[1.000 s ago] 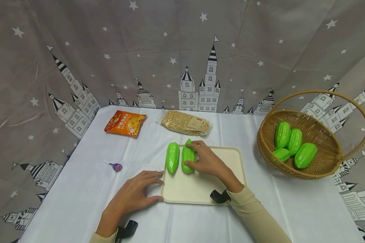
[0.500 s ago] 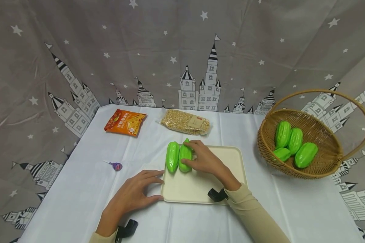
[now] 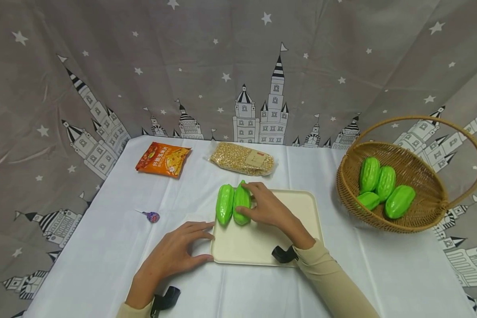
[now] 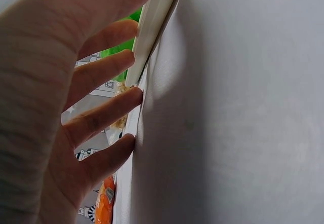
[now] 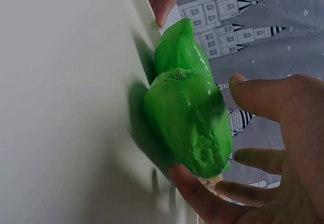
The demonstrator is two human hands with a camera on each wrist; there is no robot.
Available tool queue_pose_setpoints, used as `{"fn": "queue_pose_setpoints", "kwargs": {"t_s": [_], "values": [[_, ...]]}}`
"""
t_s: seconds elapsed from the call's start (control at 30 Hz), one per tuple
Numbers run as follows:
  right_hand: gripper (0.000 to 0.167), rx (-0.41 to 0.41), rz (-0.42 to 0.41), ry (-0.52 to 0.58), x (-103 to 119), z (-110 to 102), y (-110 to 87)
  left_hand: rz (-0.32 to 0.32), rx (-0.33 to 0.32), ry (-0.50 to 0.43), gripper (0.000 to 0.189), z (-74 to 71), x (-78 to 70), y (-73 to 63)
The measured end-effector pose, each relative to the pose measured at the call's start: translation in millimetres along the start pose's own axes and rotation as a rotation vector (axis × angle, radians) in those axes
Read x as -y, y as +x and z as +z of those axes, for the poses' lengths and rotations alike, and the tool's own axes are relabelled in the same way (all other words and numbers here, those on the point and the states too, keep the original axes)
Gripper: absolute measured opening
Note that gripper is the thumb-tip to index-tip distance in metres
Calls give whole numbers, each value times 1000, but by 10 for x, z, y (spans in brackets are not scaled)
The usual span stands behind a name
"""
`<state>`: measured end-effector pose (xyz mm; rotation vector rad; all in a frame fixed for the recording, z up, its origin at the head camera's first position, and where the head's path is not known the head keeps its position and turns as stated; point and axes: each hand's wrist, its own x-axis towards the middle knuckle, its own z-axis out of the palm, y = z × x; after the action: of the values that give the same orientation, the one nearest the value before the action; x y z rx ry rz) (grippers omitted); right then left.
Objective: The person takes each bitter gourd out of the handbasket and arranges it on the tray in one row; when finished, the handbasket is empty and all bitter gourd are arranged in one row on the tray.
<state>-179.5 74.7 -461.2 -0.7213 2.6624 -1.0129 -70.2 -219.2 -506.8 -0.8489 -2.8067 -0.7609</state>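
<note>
Two glossy green ridged gourds lie side by side, lengthwise, at the left end of a cream tray (image 3: 278,247). The right hand (image 3: 271,207) is over the right gourd (image 3: 241,216), its thumb and fingers spread loosely about it. In the right wrist view the thumb tip shows a small gap from this gourd (image 5: 187,117), and a fingertip is right at its near end. The left gourd (image 3: 224,205) lies along the tray's left edge. With spread fingers, the left hand (image 3: 177,249) rests beside that edge, fingertips right at the rim (image 4: 152,26).
A wicker basket (image 3: 342,190) with a tall handle holds several green gourds at the right. Behind the tray lie a bag of corn kernels (image 3: 238,159) and an orange snack packet (image 3: 164,160). A purple-wrapped lollipop (image 3: 153,217) is on the white cloth at the left.
The right hand has moved the right gourd leftward, closing the gap to the left gourd; it has barely moved in the last half second. The left hand has stayed at the tray's edge.
</note>
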Motion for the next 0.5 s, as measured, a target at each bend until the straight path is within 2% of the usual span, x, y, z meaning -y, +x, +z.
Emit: {"fn": "queue_pose_setpoints", "kwargs": {"t_s": [0.33, 0.5], "values": [[74, -33, 36, 57, -76, -192, -152, -16, 5, 2, 44, 3, -19, 3], [71, -79, 25, 34, -169, -351, -254, -11, 2, 7, 44, 1, -16, 7]]}}
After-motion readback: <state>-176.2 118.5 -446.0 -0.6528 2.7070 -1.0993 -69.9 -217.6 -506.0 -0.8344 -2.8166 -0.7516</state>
